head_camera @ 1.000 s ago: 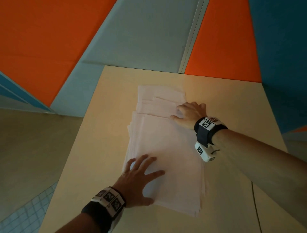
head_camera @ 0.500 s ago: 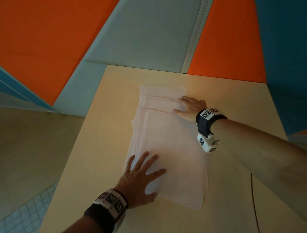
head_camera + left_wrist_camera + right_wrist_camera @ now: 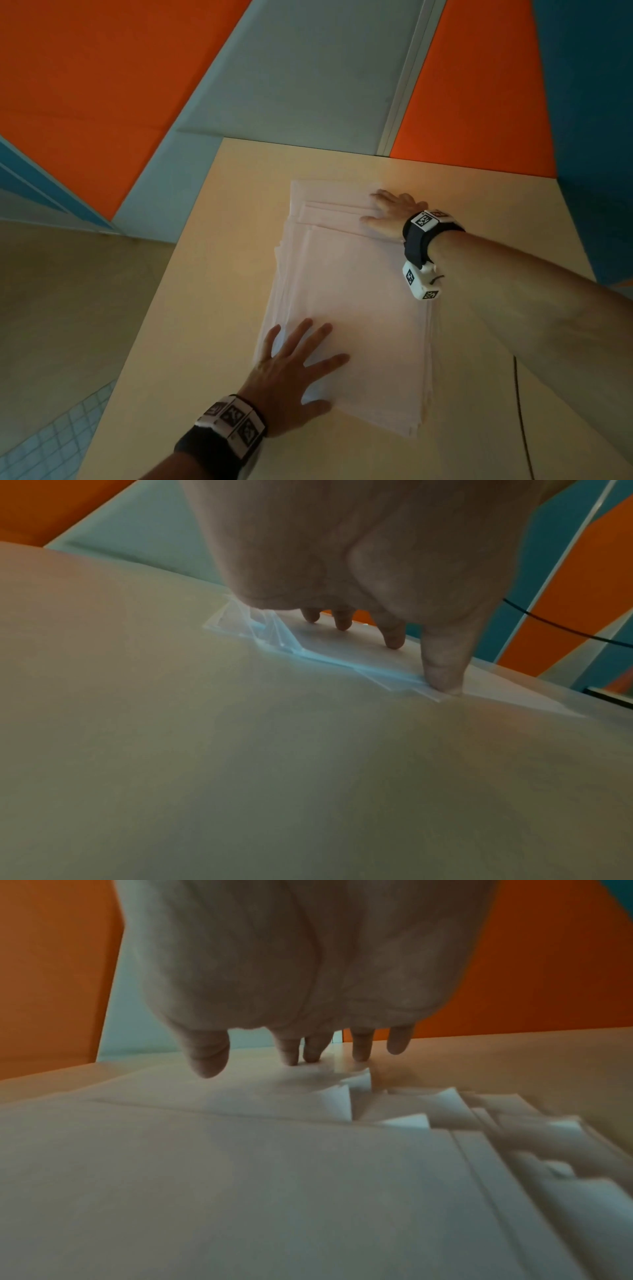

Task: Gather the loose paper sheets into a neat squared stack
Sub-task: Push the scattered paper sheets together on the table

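A pile of white paper sheets [image 3: 356, 294] lies on the pale wooden table [image 3: 205, 308], its edges fanned and uneven on the left, near and far sides. My left hand [image 3: 294, 363] lies flat with spread fingers on the pile's near left corner; in the left wrist view its thumb [image 3: 441, 669] presses the sheet edges [image 3: 274, 642]. My right hand [image 3: 387, 212] rests with straight fingers on the far right part of the pile. In the right wrist view its fingertips [image 3: 291, 1053] touch the top sheets [image 3: 240, 1150], and offset corners [image 3: 411, 1110] show at the right.
The table's far edge [image 3: 376, 154] meets a wall of orange, grey and blue panels. The left edge drops to a beige floor [image 3: 68, 308]. A thin dark cable [image 3: 520, 411] runs across the table at the near right.
My right hand has slid away from me along the pile's right side toward its far corner, and its fingers have straightened. My left hand stays flat on the near left corner.
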`<state>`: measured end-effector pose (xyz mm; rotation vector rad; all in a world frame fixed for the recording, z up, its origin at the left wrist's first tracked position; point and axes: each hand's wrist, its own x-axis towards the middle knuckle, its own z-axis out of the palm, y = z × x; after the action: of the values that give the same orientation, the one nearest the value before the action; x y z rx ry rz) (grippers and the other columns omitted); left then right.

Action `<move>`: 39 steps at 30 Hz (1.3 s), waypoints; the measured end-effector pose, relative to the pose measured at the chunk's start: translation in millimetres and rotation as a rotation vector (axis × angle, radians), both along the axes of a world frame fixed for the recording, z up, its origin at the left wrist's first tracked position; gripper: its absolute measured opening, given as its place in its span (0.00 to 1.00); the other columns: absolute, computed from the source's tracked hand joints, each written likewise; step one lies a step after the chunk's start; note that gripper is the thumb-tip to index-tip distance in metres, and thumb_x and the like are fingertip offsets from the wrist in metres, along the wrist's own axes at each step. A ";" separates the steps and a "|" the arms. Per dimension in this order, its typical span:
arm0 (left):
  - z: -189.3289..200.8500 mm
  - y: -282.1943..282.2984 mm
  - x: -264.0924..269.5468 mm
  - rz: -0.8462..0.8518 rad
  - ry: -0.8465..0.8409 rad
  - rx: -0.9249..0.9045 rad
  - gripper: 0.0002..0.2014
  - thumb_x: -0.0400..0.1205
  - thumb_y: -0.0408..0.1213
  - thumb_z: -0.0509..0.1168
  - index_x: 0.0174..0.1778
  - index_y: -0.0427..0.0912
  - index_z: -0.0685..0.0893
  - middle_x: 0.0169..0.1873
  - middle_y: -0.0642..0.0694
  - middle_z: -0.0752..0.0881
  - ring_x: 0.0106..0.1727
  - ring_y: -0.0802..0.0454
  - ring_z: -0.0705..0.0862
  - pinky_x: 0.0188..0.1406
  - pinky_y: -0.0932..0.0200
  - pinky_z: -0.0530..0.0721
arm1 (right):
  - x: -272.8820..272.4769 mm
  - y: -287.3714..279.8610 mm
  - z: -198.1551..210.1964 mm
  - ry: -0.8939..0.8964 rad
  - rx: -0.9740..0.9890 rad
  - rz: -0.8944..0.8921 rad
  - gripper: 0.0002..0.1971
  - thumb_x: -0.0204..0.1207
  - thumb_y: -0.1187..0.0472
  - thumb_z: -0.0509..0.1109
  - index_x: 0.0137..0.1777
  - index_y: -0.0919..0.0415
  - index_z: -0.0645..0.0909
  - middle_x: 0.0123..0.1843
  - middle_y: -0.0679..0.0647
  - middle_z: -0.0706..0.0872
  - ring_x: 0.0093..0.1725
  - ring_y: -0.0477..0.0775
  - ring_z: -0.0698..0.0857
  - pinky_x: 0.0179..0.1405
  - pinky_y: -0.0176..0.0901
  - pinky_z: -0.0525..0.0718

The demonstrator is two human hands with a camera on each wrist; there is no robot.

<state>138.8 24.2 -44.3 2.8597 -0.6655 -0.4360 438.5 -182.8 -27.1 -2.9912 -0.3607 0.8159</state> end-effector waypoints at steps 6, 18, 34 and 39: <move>1.3 -1.8 13.7 0.077 0.017 0.038 0.35 0.70 0.73 0.56 0.76 0.73 0.63 0.81 0.52 0.66 0.80 0.44 0.68 0.66 0.25 0.68 | 5.4 -13.7 6.8 -0.067 -0.050 0.078 0.37 0.75 0.25 0.48 0.83 0.36 0.58 0.86 0.38 0.60 0.81 0.60 0.62 0.71 0.63 0.61; 1.1 -3.5 33.1 0.078 0.023 0.061 0.36 0.69 0.71 0.58 0.76 0.71 0.63 0.81 0.49 0.65 0.80 0.42 0.67 0.64 0.24 0.69 | 13.7 -26.5 10.0 -0.035 0.044 -0.016 0.44 0.77 0.29 0.59 0.87 0.39 0.41 0.89 0.41 0.36 0.89 0.60 0.40 0.82 0.71 0.46; -5.7 8.5 75.7 0.217 0.020 0.024 0.36 0.75 0.69 0.54 0.79 0.74 0.47 0.85 0.53 0.40 0.86 0.45 0.41 0.77 0.28 0.42 | 16.7 -40.0 1.5 -0.145 0.157 -0.207 0.44 0.74 0.30 0.63 0.85 0.35 0.42 0.89 0.41 0.37 0.86 0.68 0.53 0.79 0.71 0.55; 10.5 26.4 94.4 0.588 0.114 -0.122 0.46 0.65 0.79 0.40 0.81 0.67 0.50 0.85 0.49 0.47 0.85 0.47 0.48 0.80 0.39 0.47 | -14.9 -67.8 4.2 -0.124 0.109 -0.729 0.37 0.77 0.42 0.63 0.82 0.56 0.58 0.82 0.61 0.59 0.80 0.72 0.62 0.74 0.70 0.69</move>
<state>233.3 50.6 -33.8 2.7092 0.1704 -0.4339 423.6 -250.6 -22.9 -2.7303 0.6313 0.5054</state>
